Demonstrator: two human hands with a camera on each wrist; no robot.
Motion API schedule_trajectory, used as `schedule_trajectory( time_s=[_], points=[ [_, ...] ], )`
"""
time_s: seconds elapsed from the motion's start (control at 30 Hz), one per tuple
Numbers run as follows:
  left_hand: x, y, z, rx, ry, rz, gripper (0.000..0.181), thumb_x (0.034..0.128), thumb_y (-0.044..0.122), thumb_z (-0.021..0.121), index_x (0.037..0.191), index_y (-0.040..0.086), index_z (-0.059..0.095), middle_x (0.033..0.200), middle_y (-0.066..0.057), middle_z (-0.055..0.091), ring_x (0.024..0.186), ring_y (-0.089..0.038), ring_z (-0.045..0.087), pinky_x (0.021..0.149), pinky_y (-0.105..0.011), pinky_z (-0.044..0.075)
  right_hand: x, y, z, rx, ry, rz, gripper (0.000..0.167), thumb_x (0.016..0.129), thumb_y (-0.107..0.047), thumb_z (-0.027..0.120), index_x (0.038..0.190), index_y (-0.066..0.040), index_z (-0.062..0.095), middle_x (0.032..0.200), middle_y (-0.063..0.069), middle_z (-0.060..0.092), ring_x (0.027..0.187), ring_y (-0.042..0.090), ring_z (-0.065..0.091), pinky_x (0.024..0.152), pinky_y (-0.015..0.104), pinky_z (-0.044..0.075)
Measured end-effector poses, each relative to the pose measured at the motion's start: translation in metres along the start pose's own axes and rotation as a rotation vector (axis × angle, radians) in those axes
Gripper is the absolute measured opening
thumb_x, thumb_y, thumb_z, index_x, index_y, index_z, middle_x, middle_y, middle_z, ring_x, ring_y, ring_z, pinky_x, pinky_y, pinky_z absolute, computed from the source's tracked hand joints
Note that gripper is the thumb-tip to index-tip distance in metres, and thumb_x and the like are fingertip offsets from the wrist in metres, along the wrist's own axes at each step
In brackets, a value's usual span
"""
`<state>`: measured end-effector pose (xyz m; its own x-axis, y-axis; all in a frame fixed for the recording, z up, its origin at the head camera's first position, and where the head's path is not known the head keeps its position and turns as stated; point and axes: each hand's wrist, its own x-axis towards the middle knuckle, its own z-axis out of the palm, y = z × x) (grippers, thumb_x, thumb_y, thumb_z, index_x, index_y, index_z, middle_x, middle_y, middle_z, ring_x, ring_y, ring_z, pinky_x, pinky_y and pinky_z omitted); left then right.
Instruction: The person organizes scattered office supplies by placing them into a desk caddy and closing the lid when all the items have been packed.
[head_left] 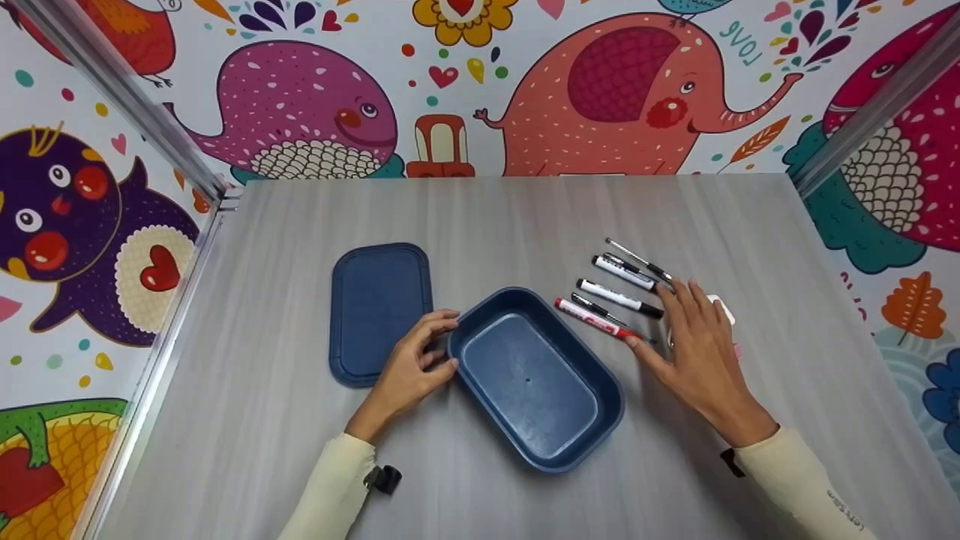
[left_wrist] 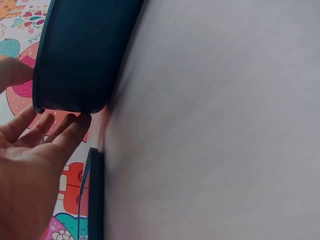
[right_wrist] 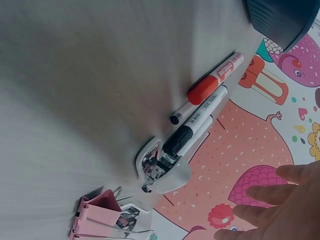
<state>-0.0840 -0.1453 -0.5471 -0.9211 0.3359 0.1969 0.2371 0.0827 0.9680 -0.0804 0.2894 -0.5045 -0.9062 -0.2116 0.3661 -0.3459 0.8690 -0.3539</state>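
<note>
Wall panels (head_left: 442,82) printed with cartoon animals are set behind a pale wood-grain tabletop (head_left: 247,420). On this surface a blue container (head_left: 527,412) is positioned mouth upward. Its outer left side is touched by the left hand (head_left: 411,361), with thumb and fingers parted and relaxed. Just left of the container, a blue lid (head_left: 381,311) is laid flat. Right of the container, a red marker (head_left: 592,318), white markers (head_left: 616,298) and slim pens (head_left: 640,259) are arranged. Farther right of it, the right hand (head_left: 701,356) is held with fingers extended; contact with the markers cannot be confirmed. Also right of the container, a pink binder clip (right_wrist: 100,217) and white-cased items (right_wrist: 175,179) are placed.
</note>
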Motion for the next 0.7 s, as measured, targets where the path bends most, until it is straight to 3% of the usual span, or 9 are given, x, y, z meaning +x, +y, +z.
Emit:
schedule_trajectory(
  time_s=[0.17,0.37,0.7],
  points=[
    [0.001,0.000,0.000,-0.018,-0.005,-0.006,0.050,0.0939,-0.009,0.074,0.142,-0.006,0.062,0.167,-0.025,0.040,0.145,-0.039,0.053,0.102,-0.034,0.057,-0.002,0.006,0.002,0.002,0.045,-0.032,0.084,0.093,-0.044,0.082,0.157,0.004,0.053,0.156,0.031,0.053,0.152,0.054,0.039,0.121,0.076,0.026],
    [0.000,0.000,0.001,-0.014,0.001,-0.020,0.049,0.0943,-0.010,0.074,0.142,-0.006,0.062,0.166,-0.019,0.043,0.145,-0.035,0.054,0.102,-0.034,0.057,-0.004,0.014,0.002,0.005,0.084,-0.062,0.078,0.091,-0.036,0.082,0.151,0.007,0.056,0.149,0.032,0.056,0.147,0.054,0.044,0.114,0.079,0.030],
    [0.001,0.000,0.000,-0.005,0.003,-0.023,0.048,0.0940,-0.009,0.075,0.141,-0.005,0.064,0.167,-0.018,0.043,0.144,-0.034,0.054,0.103,-0.038,0.057,-0.011,0.025,0.000,0.010,0.072,-0.010,0.075,0.091,-0.032,0.083,0.147,0.011,0.058,0.146,0.034,0.057,0.141,0.056,0.046,0.112,0.079,0.032]
  ],
)
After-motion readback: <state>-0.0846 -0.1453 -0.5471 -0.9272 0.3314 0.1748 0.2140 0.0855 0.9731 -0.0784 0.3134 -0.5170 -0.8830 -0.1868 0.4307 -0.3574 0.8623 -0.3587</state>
